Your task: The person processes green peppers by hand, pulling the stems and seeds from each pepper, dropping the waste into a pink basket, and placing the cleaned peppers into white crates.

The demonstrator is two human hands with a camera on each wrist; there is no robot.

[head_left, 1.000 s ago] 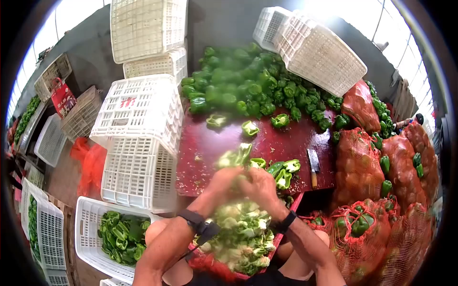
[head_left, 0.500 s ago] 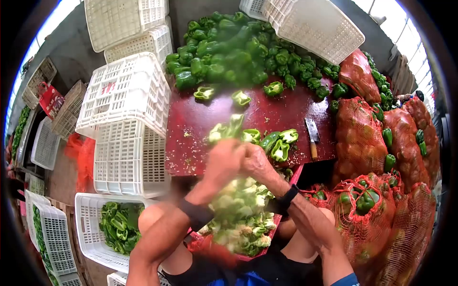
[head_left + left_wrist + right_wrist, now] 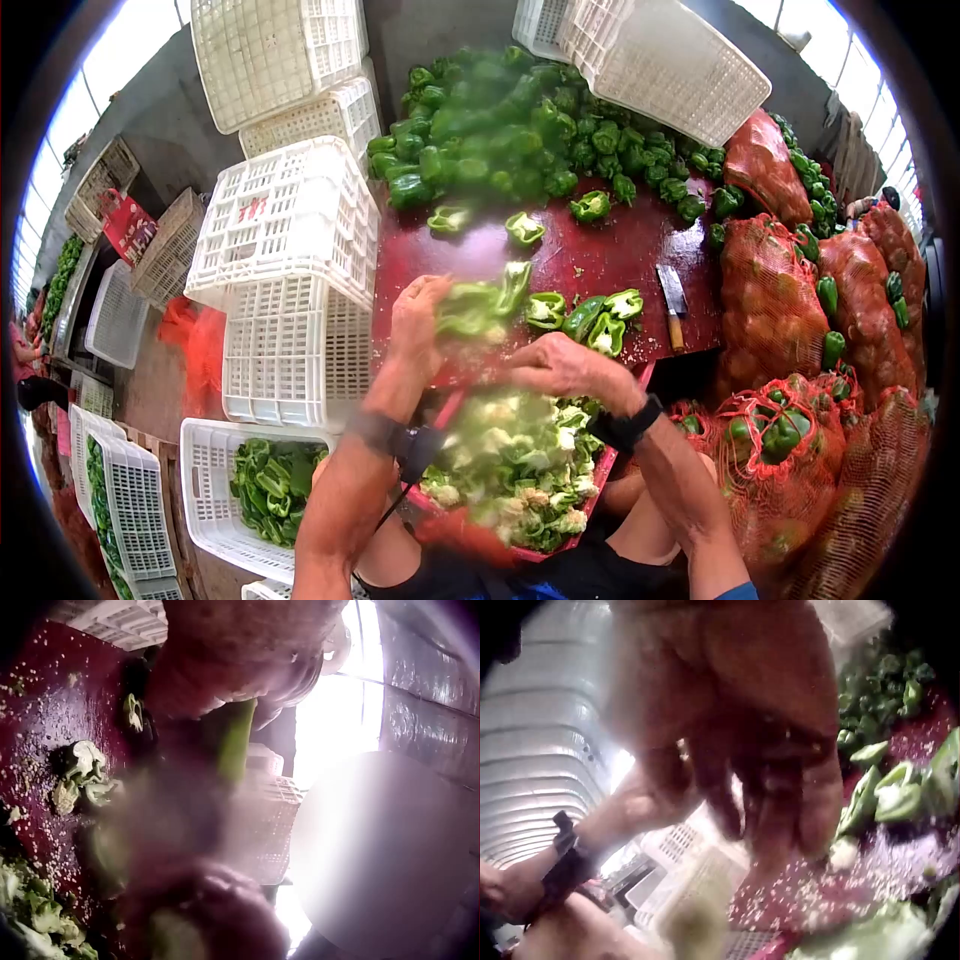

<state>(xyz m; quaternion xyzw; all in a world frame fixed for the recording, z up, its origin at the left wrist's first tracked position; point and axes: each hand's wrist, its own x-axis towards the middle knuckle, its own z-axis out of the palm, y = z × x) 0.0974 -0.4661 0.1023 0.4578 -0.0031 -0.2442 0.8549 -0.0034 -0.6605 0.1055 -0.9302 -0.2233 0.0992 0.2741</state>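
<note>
Dark-red and speckled with pale seeds, the tabletop [image 3: 600,260] fills the middle of the head view. A glossy heap of whole green peppers [image 3: 500,130] is banked along its far edge at the top of the frame. White plastic lattice crates [image 3: 290,230] are stacked to the left of it, and more lean in at the upper right. Bulging red mesh sacks [image 3: 770,300] crowd the right side, with peppers showing through the netting. A small knife [image 3: 672,300] lies flat near the tabletop's right edge, and split pepper halves [image 3: 600,320] lie hollow side up just left of it.

The left hand [image 3: 418,318] is raised over the near left part of the tabletop. Its grip is closed around a cut green pepper [image 3: 480,308], blurred in the head view. In the left wrist view a smooth green strip of it [image 3: 236,742] shows between the fingers.

The right hand [image 3: 560,365] hangs palm down just below centre, over the far edge of a red tray [image 3: 603,470]. In the right wrist view its grip is slack: the fingers [image 3: 817,802] droop loosely bent, dotted with seeds, and pinch nothing that can be seen. The tray sits at the bottom centre, piled with pale, knobbly pepper cores [image 3: 520,460].

At the lower left a white crate [image 3: 200,480] holds cleaned pepper pieces [image 3: 270,490] — thin, curled green shells.
</note>
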